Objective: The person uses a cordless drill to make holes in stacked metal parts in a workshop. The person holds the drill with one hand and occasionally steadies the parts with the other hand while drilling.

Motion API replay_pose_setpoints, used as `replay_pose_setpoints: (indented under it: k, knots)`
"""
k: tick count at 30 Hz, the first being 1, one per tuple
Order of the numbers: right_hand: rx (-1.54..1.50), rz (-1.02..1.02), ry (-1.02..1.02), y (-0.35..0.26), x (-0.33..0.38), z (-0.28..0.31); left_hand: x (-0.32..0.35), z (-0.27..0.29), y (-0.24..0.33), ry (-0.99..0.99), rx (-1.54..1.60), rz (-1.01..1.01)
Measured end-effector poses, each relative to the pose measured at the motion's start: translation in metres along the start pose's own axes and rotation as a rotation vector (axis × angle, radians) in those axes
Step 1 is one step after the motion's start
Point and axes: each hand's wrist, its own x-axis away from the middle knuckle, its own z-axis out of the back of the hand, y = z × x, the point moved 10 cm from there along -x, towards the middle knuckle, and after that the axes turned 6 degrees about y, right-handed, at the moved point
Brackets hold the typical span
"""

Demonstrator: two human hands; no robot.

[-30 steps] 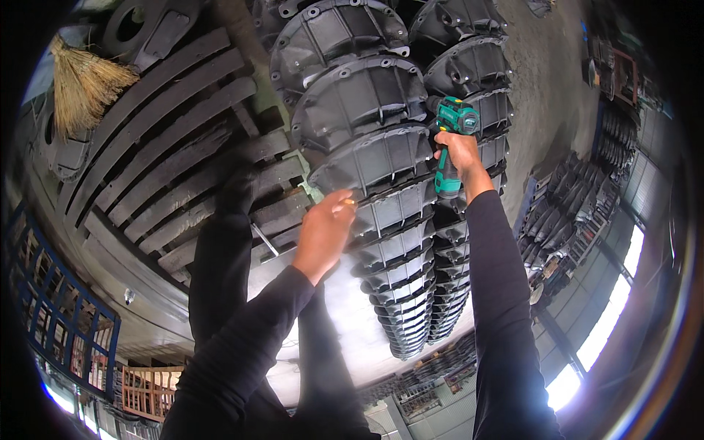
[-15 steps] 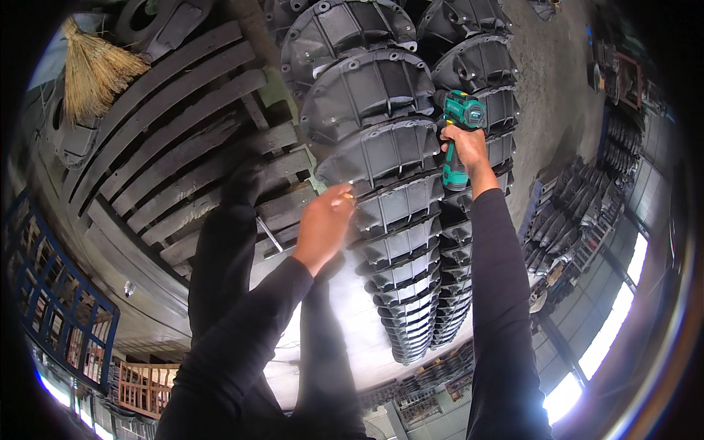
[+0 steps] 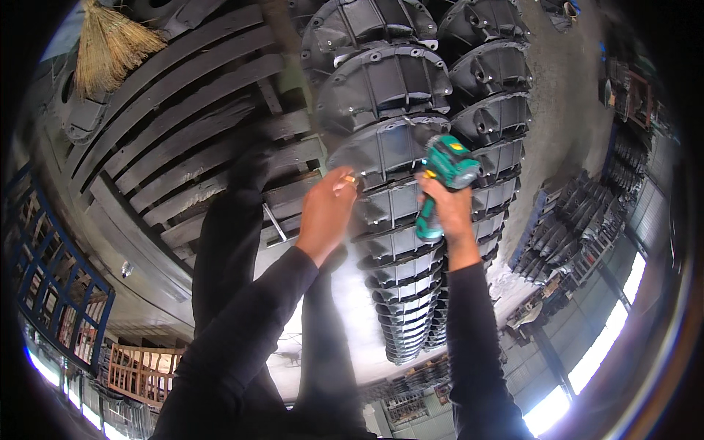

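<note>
Left hand point(image 3: 325, 214) pinches a yellowish piece point(image 3: 350, 179), right hand point(image 3: 452, 210) grips drill point(image 3: 449, 161), casting rims point(image 3: 389, 185) between.

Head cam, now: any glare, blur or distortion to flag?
Head view: glare at the bright opening lower right, and the pale floor between the leg and the castings washes out; head view: the green power tool and right hand look slightly smeared; head view: the dark slats look bowed, likely by the fisheye, and the corners go black.
</note>
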Motion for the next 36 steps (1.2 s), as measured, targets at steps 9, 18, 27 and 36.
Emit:
replay_pose_setpoints:
  k: [9, 18, 27, 36]
  knots:
    - [-0.058, -0.087, -0.015, 0.046, -0.023, -0.098, 0.003, 0.015, -0.003, 0.083, 0.059, -0.008]
    - [-0.073, -0.049, -0.001, 0.047, -0.018, -0.105, -0.001, 0.024, 0.002, 0.089, 0.153, 0.017]
    - [-0.024, -0.092, 0.038, 0.046, -0.025, -0.114, -0.003, 0.031, 0.011, 0.078, 0.168, 0.032]
    - [0.286, -0.072, 0.040, 0.039, -0.038, -0.103, -0.009, 0.034, 0.022, 0.076, 0.188, 0.015]
